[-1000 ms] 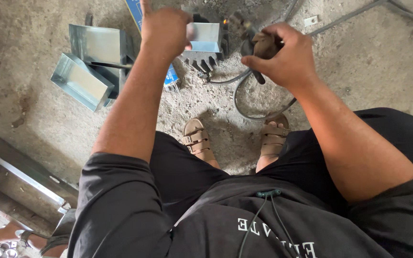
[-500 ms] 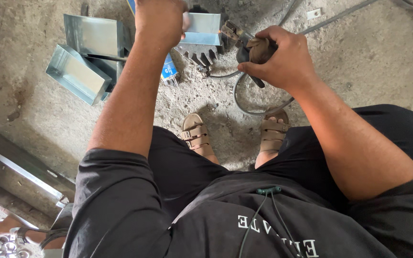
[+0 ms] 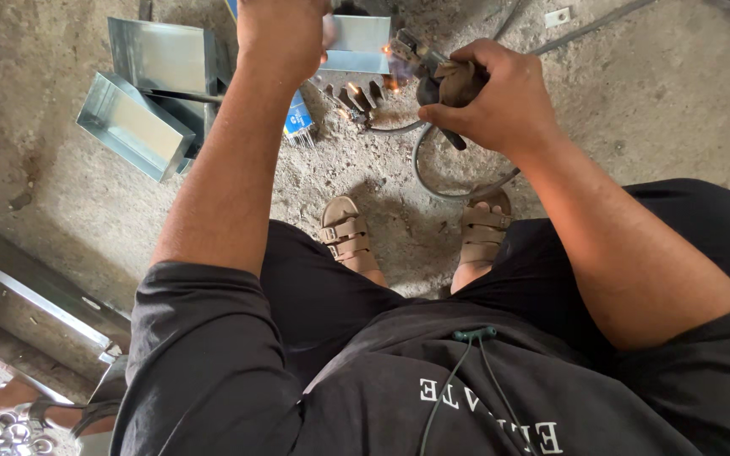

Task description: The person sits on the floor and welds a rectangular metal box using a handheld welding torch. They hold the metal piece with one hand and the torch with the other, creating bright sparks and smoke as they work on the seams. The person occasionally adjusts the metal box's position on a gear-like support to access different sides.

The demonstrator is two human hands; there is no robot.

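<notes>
1. On the rough concrete floor (image 3: 635,110), between the person's knees, welding work is going on; person squats, sandals visible below.
2. Left hand (image 3: 285,34) is at the top edge of the view, closed around the edge of a small sheet-metal piece (image 3: 361,42), thumb and fingers pressed on it, holding it upright w/ its lower edge near the floor.
3. Right hand (image 3: 487,97) is wrapped tight around the electrode holder (image 3: 433,72), all fingers curled on the handle; a grey cable (image 3: 433,173) loops from it across the floor to near the right foot.
4. Tip of the holder is just beside the right edge of the metal piece; a small orange glow (image 3: 392,82) shows under it, so I judge the step in hand is tacking or welding a seam on this piece.
5. Nearby: two open metal boxes (image 3: 141,101) to the left, a blue packet of rods (image 3: 297,118) partly under the left forearm, some dark short pieces (image 3: 361,97) on the floor.
6. Next move, in my opinion, needs a steady right wrist, the tip kept close to the seam, and the left hand kept apart from the hot spot; exact contact point I cannot tell, it is too small.
</notes>
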